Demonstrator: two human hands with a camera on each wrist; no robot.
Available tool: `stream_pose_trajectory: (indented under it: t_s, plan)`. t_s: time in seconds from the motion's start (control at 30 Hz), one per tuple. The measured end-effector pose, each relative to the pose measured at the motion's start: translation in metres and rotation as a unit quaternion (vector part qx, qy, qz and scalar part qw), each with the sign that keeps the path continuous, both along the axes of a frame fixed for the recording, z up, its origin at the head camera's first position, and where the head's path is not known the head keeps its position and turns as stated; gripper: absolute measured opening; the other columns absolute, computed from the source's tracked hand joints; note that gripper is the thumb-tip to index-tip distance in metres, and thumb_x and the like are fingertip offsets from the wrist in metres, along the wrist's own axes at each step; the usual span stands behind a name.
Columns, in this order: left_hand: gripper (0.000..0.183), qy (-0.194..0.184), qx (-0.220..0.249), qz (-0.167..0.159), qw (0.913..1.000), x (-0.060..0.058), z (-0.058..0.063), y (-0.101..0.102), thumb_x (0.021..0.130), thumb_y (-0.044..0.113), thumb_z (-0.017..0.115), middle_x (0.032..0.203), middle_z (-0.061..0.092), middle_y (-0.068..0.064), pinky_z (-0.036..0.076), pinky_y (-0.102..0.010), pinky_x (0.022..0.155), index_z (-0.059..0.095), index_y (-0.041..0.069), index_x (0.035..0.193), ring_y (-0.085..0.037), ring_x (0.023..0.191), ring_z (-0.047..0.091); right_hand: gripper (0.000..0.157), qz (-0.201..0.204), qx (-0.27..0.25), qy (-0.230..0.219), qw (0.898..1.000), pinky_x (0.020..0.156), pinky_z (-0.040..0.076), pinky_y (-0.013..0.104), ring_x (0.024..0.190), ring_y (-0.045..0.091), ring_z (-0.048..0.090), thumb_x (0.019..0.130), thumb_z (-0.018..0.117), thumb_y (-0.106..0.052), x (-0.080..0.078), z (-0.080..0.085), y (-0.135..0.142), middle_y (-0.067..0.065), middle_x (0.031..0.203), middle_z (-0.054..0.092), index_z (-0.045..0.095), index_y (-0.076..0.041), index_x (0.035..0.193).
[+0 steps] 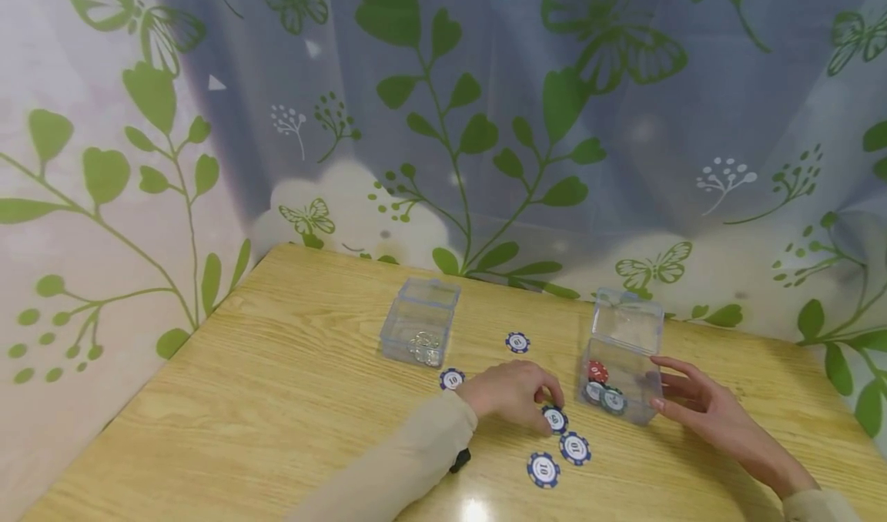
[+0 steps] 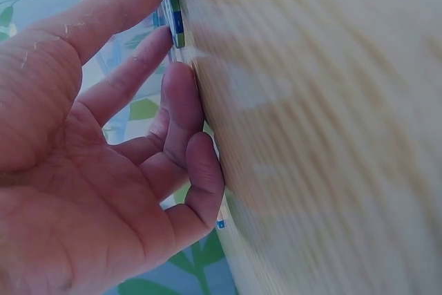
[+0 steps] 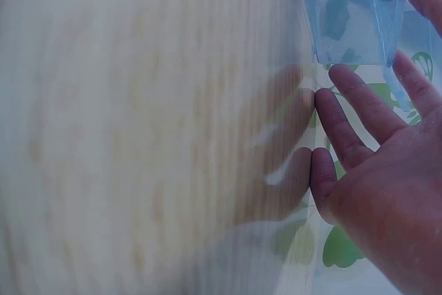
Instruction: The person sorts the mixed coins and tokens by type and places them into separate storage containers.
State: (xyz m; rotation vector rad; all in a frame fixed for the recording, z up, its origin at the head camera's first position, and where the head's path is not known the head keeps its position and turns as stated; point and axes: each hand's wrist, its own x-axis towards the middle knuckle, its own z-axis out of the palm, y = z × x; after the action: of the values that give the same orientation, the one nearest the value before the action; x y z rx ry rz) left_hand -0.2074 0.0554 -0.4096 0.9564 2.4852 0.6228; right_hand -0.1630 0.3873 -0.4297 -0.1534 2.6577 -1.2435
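Note:
My left hand (image 1: 509,391) pinches a blue-and-white poker chip (image 1: 555,420) between thumb and index finger, at the tabletop. In the left wrist view this chip (image 2: 177,22) is seen edge-on between the two fingertips; the other fingers bend against the wood. My right hand (image 1: 714,414) touches the right side of an open clear plastic box (image 1: 634,364) with thumb and index finger, its fingers fairly straight. Inside that box lie a red chip (image 1: 597,372) and two darker-edged chips (image 1: 613,400). The right wrist view shows the box's wall (image 3: 352,32) beside the fingers.
Two blue chips (image 1: 543,470) (image 1: 575,448) lie near the pinched one. Another chip (image 1: 453,379) is beside the left wrist, and one (image 1: 517,342) lies farther back. A second open clear box (image 1: 395,333) holds shiny round pieces. Behind the wooden table (image 1: 277,368) hangs a patterned curtain (image 1: 499,122).

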Motion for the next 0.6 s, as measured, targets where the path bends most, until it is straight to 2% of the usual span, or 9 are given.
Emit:
stream_pose_trajectory:
  t_s: [0.27,0.6]
  plan:
    - [0.034,0.000,-0.011,0.009,0.9999,-0.0004,0.0000,0.0001,0.077,0.033,0.090,0.094,0.059,0.012,0.045,-0.018,0.082,0.071,0.028,0.105,-0.001,0.087,0.051,0.070,-0.004,0.013,0.002,1.000,0.082,0.054,0.018,0.108,-0.021,0.048,0.103,0.063,-0.033,0.0001,0.0001,-0.0009,0.034,0.154,0.042,0.028,-0.012,0.160]
    - [0.038,0.001,0.002,0.001,1.0000,-0.0028,-0.0020,-0.0021,0.076,0.031,0.092,0.094,0.059,0.013,0.044,-0.017,0.081,0.065,0.027,0.102,-0.001,0.087,0.051,0.070,-0.005,0.005,0.000,1.000,0.082,0.054,0.018,0.110,-0.018,0.051,0.104,0.062,-0.033,0.0000,-0.0005,-0.0007,0.034,0.155,0.042,0.028,-0.013,0.161]
